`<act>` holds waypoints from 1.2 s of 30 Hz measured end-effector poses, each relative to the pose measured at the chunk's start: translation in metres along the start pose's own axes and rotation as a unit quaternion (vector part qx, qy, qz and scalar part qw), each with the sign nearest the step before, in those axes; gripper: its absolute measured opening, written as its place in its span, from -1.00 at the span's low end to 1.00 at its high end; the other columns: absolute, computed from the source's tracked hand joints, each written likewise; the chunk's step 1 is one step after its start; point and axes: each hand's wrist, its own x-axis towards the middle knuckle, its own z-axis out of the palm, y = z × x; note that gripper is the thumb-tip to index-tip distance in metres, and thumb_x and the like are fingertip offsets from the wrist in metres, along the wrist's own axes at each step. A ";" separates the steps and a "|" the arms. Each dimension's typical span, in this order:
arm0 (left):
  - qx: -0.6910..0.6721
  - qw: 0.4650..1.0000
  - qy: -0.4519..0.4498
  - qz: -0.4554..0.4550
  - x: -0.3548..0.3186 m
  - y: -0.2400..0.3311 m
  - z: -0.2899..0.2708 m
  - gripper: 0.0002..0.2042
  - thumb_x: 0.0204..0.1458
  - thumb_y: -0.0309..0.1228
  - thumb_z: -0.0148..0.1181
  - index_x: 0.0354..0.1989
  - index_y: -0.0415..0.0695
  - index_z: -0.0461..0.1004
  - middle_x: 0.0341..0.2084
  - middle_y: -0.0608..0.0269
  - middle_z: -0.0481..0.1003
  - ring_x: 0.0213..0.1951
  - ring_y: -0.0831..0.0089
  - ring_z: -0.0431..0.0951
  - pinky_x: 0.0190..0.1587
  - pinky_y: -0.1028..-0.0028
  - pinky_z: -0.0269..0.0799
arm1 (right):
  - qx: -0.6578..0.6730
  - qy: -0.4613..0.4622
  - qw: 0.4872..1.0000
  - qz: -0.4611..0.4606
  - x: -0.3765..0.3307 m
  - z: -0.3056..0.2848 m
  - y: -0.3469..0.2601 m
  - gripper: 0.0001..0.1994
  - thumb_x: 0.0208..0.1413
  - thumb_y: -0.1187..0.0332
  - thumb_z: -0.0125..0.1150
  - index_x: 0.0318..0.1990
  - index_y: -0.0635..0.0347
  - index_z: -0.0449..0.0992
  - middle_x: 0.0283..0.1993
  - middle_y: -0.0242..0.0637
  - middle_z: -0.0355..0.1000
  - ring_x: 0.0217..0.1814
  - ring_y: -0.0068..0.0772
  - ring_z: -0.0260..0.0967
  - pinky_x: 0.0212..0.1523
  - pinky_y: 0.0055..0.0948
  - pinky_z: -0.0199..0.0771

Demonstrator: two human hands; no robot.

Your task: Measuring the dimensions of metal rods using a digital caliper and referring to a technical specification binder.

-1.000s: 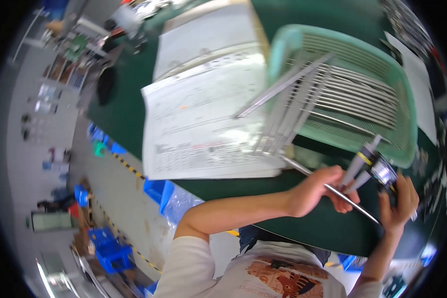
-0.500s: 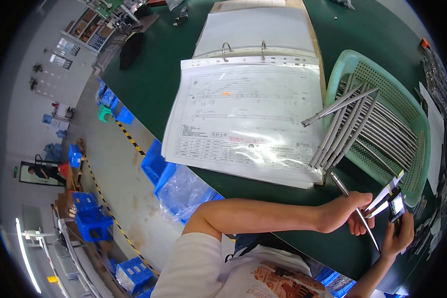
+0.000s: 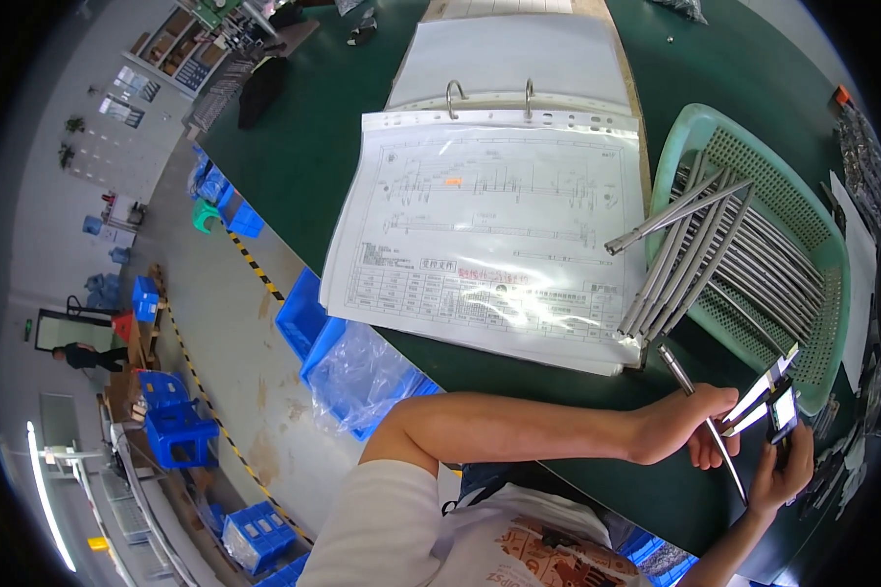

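My left hand (image 3: 683, 423) is closed around a slim metal rod (image 3: 677, 372), which slants from beside the binder down past my fingers. A digital caliper (image 3: 782, 409) with a small display is gripped in my right hand (image 3: 789, 472). Its pale jaws point toward my left hand and meet the rod close to my fingers; whether they clamp it I cannot make out. Beyond my hands stands a light green perforated basket (image 3: 832, 338) filled with similar metal rods (image 3: 759, 259). Several of these rest across its left rim, over the binder's edge.
An open ring binder (image 3: 489, 225) with technical drawings in clear sleeves lies on the green table (image 3: 303, 186). Small metal parts (image 3: 837, 479) and bagged pieces (image 3: 861, 161) line the right side. Blue bins (image 3: 308, 318), one with clear plastic film, stand beyond the table's left edge.
My hands keep nearly the same hold on rod and caliper. The whole view has shifted slightly. A person in the far left background has moved a little.
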 end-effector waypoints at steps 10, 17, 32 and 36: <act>0.003 1.000 -0.001 0.006 0.000 0.000 0.001 -0.46 0.03 -0.02 -0.41 -0.48 -0.26 0.39 -0.64 0.19 0.40 -0.55 0.51 0.39 -0.45 0.59 0.29 | -0.001 0.002 1.000 -0.003 0.000 0.000 -0.002 -0.64 -0.13 0.31 0.05 -0.22 0.44 0.32 -0.42 -0.07 0.29 -0.50 -0.20 0.27 -0.51 -0.45 0.26; -0.003 1.000 -0.002 0.016 0.001 -0.002 0.000 -0.46 0.03 -0.01 -0.39 -0.49 -0.26 0.39 -0.64 0.20 0.39 -0.56 0.50 0.39 -0.45 0.59 0.29 | 0.015 -0.034 0.999 0.027 0.001 0.000 -0.001 -0.65 -0.12 0.32 0.04 -0.22 0.45 0.32 -0.44 -0.11 0.28 -0.51 -0.26 0.28 -0.54 -0.52 0.25; 0.007 1.000 0.005 0.011 0.000 0.001 0.000 -0.44 0.02 0.03 -0.39 -0.49 -0.26 0.39 -0.64 0.19 0.39 -0.56 0.49 0.38 -0.46 0.59 0.29 | 0.006 -0.023 1.000 0.009 0.001 0.004 0.001 -0.64 -0.11 0.30 0.03 -0.22 0.45 0.31 -0.49 -0.15 0.25 -0.55 -0.30 0.23 -0.60 -0.53 0.18; 0.007 1.000 0.003 0.010 -0.002 0.001 0.001 -0.44 0.02 0.03 -0.39 -0.48 -0.27 0.39 -0.64 0.19 0.38 -0.56 0.49 0.38 -0.45 0.59 0.29 | 0.003 -0.027 1.000 0.011 0.004 0.001 -0.003 -0.65 -0.11 0.30 0.03 -0.23 0.44 0.31 -0.50 -0.16 0.24 -0.56 -0.31 0.23 -0.61 -0.53 0.17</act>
